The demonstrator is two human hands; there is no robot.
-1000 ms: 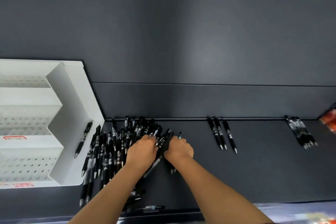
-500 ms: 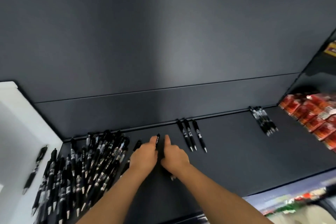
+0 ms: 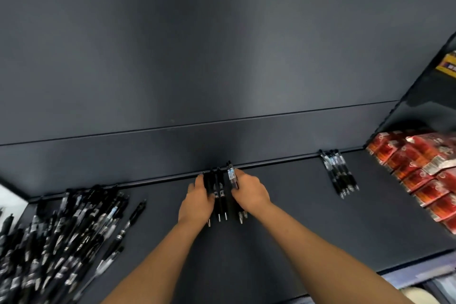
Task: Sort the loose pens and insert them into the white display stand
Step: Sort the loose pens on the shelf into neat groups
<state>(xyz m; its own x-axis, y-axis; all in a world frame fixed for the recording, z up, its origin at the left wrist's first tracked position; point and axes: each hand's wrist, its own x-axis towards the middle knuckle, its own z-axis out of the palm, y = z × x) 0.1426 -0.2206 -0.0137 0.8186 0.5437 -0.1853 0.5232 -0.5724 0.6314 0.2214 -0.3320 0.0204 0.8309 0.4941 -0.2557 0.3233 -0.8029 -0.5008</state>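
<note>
- Right hand (image 3: 250, 192): clasps held pens (image 3: 232, 177), caps up by the back rail (image 3: 283, 161).
- Left hand (image 3: 197, 201): against pen row (image 3: 220, 197) below rail; grasp cannot be told.
- Loose pens (image 3: 61, 242): heaped at rail's left end, beside white display stand (image 3: 11, 201).

Two arms reach in from the bottom edge of the view. The left grip (image 3: 197, 202) and the right grip (image 3: 251, 192) are bare hands, uncovered over knuckles and fingers. Each runs into a bare arm: the left forearm (image 3: 158, 261) and the right forearm (image 3: 320, 249) are smooth and slender, widening toward the bottom edge, which cuts them off.
</note>
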